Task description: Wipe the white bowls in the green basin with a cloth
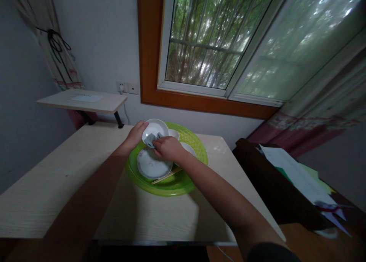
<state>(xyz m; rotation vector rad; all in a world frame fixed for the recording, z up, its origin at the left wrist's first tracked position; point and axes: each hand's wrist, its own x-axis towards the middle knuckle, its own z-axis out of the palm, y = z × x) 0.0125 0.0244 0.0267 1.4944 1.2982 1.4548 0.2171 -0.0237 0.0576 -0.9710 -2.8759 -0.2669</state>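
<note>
My left hand (135, 135) grips the left rim of a small white dish (156, 126), which is tilted above a green plastic basin (168, 191). In my right hand (169, 148) is a bunched grey cloth (150, 139), pressed against the inside of that dish. Below the dish, a white plate with a faint pattern (153, 166) lies in the basin. Beside it are a pair of wooden chopsticks (167, 175) and a white bowl (188, 149), partly hidden by my right wrist. Another small white bowl (174, 133) shows behind my right hand.
The basin stands on a pale wooden table (120, 205). A raised shelf (82, 100) with a paper on it is at the back left. To the right, a dark brown piece of furniture (257, 178) holds papers (294, 174). Behind are a wall and a window (211, 45).
</note>
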